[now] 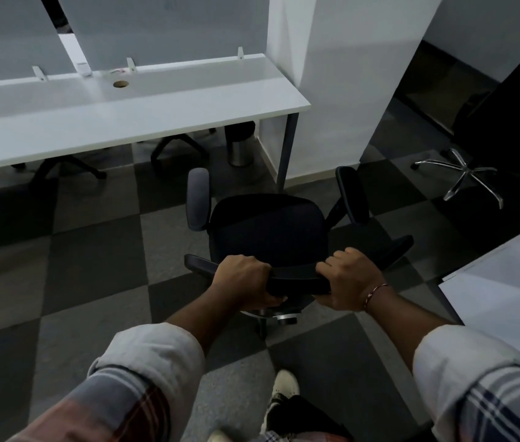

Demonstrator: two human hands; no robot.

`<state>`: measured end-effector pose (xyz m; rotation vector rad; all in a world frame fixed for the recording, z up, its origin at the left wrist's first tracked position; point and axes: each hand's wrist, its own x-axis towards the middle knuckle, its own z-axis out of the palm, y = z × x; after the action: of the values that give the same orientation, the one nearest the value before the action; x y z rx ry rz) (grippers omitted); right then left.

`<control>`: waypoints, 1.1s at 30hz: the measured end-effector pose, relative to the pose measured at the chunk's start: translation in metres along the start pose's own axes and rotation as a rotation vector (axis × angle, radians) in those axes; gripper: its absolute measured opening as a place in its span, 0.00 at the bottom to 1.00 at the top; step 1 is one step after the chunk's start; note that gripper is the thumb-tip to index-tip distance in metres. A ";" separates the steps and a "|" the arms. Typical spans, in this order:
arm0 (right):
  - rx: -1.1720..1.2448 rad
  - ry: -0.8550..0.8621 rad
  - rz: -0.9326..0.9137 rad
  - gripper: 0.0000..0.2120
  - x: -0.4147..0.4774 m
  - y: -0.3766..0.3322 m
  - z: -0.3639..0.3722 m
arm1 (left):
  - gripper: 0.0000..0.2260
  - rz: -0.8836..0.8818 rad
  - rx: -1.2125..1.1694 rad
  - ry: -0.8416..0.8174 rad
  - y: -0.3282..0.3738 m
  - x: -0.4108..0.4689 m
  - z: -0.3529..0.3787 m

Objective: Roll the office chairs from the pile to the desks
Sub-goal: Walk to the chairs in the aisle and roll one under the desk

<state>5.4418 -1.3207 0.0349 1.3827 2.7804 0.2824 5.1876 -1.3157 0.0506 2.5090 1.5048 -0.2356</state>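
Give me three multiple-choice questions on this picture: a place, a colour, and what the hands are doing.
1. Where is the metal bin? A under the desk; B on the desk; C on a shelf.
2. The desk top is: A black; B white; C red.
3. The chair backrest is held by: A both hands; B one hand; C neither.
1 A: it stands below the desk top. 2 B: its surface is white. 3 A: left hand and right hand each curl round its top edge.
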 end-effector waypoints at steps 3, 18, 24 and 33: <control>-0.002 0.017 -0.026 0.18 0.007 0.010 0.004 | 0.22 -0.033 0.004 -0.008 0.001 0.007 -0.003; 0.014 -0.009 -0.200 0.20 0.075 0.129 0.019 | 0.25 -0.216 0.030 0.108 0.022 0.099 -0.030; -0.014 -0.095 -0.249 0.22 0.099 0.192 0.026 | 0.24 -0.240 -0.011 0.161 0.042 0.145 -0.038; -0.034 -0.207 -0.248 0.21 0.142 0.255 0.038 | 0.26 -0.269 -0.032 0.252 0.047 0.205 -0.043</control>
<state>5.5606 -1.0524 0.0492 0.9827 2.7197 0.1676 5.3267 -1.1514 0.0475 2.3772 1.9269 0.0687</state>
